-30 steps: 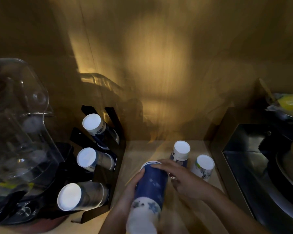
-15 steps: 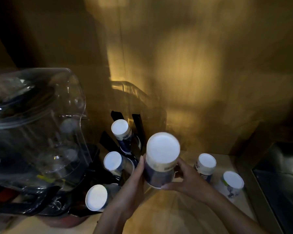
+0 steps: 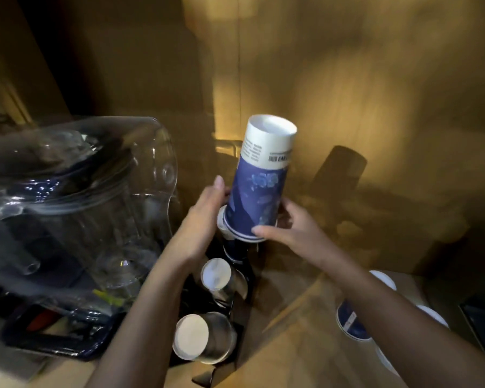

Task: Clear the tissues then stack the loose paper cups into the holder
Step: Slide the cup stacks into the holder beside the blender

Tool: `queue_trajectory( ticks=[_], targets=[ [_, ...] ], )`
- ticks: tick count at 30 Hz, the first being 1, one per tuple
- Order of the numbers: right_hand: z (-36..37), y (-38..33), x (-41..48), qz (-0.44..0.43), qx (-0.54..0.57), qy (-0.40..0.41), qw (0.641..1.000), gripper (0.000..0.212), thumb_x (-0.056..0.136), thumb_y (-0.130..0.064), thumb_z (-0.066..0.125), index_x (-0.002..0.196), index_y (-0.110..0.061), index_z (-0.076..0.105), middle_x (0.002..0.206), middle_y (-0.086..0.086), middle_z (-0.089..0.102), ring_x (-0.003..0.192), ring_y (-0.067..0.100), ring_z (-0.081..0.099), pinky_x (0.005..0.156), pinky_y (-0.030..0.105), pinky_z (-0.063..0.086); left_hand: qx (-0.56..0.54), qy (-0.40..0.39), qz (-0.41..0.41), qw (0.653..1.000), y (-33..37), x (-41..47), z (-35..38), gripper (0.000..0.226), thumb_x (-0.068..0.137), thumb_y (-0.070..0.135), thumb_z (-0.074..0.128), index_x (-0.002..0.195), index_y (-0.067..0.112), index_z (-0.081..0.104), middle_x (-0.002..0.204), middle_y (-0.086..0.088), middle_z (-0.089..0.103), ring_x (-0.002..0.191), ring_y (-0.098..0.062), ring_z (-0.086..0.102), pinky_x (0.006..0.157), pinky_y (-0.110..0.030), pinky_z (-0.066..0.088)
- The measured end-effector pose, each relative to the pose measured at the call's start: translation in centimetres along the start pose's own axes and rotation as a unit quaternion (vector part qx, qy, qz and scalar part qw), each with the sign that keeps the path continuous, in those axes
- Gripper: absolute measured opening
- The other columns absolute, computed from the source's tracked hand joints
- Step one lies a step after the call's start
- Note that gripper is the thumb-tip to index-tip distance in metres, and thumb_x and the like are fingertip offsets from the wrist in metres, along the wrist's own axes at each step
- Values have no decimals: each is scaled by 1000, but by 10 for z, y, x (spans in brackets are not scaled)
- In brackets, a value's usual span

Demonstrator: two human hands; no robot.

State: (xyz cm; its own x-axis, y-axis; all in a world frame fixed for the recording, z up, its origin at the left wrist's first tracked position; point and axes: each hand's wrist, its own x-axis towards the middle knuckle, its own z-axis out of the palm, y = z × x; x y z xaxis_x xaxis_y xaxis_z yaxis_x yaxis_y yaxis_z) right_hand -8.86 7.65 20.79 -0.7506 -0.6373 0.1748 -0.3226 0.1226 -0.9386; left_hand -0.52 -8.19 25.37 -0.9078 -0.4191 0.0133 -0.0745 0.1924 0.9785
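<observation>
A blue-and-white stack of paper cups is held upside down, tilted, over the top slot of the black cup holder. My left hand grips its left side near the rim and my right hand holds the rim from the right. Its rim sits over a cup in the top slot. Lower slots hold a middle cup stack and a bottom cup stack. Loose cups stand on the counter, partly hidden behind my right forearm. No tissues are visible.
A clear plastic cover over dishes on a dark tray fills the left. The wooden wall stands close behind the holder. A dark metal edge shows at the far right of the wooden counter.
Both hands lifted the cup stack off the counter, turned it base up and carried it left to the holder's top slot. The camera swung left and up.
</observation>
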Motion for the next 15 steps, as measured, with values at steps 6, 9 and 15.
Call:
queue_trajectory(
  ticks=[6,9,15],
  targets=[
    [15,3,43,1,-53,21,998,46,52,-58,77,88,-63,48,85,-44,59,86,-23,54,68,4,42,-57,-33,19,998,-2,3,-25,89,65,86,21,109,24,67,121,-1,66,117,-16,57,113,-48,30],
    [21,12,55,-1,-68,26,997,47,47,-63,76,84,-54,49,84,-38,53,77,-29,50,58,-2,41,-66,-22,25,997,-3,8,-24,89,65,83,25,119,20,58,120,1,65,114,-14,58,112,-45,33],
    [27,27,66,12,-128,-1,992,84,45,-66,76,118,-43,40,112,-22,54,99,-7,52,83,21,43,-101,-34,15,994,-24,14,-24,67,66,79,37,106,32,64,109,12,70,105,-3,64,89,-23,49]
  ],
)
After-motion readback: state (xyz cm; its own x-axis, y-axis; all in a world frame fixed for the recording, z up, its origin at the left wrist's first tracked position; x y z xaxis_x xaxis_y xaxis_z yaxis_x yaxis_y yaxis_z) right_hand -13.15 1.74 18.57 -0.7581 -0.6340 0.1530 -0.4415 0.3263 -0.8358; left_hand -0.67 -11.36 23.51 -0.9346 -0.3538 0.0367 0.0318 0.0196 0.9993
